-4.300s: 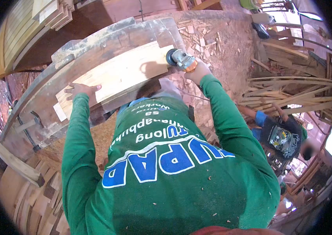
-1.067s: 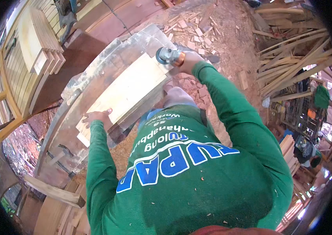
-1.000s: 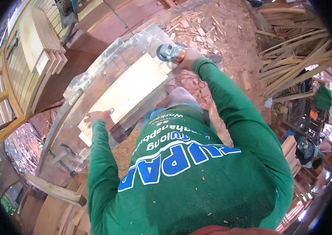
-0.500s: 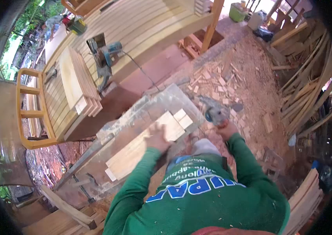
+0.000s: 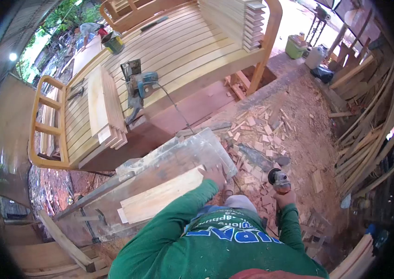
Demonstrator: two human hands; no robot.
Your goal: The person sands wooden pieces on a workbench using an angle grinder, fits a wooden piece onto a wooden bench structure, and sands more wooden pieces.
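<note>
Grasping an angle grinder (image 5: 280, 179) by its body, the right hand (image 5: 285, 199) holds it in the air to the right of the workbench (image 5: 178, 159). The left hand (image 5: 214, 176) is over the right part of the workbench, at the end of a pale wooden board (image 5: 159, 194); from here I can't tell whether its fingers grip anything or only rest. The board lies flat along the workbench's near side. Just past the workbench's right end, wood offcuts (image 5: 267, 131) litter the ground, and well to its right curved wooden strips (image 5: 371, 139) are heaped. Behind the workbench stands a slatted wooden platform (image 5: 171, 45), bearing a stack of boards (image 5: 104, 104) and a blue circular saw (image 5: 147, 79). Farthest beyond the workbench, 1 other person (image 5: 90, 30) bends forward.
</note>
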